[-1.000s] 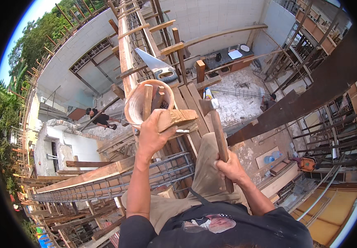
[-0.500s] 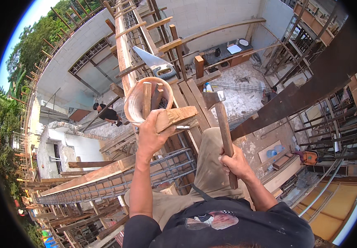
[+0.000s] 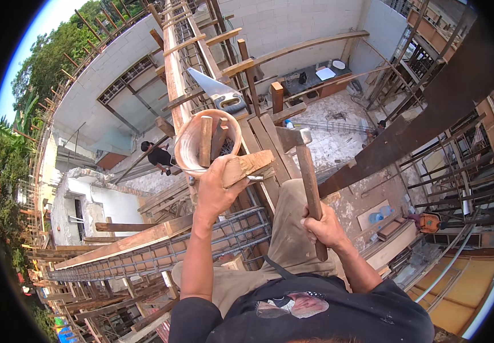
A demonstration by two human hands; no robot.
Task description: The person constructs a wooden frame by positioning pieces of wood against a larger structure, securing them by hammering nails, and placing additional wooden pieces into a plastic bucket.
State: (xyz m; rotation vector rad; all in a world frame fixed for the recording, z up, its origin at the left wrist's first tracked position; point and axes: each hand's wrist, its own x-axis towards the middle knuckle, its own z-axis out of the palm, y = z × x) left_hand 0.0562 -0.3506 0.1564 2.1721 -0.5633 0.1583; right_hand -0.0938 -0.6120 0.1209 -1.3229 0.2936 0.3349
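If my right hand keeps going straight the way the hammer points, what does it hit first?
Probably the wood block held in the left hand: the hammer in the right hand has its head just beside that block. Depth is unclear, so it may pass above it.

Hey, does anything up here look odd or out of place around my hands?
The handsaw lies loose across the narrow timber beam, blade overhanging the drop. Nothing else stands out around the left hand or right hand.

Wooden formwork beam (image 3: 174, 74), handsaw (image 3: 215, 91) lying on planks (image 3: 261, 128)
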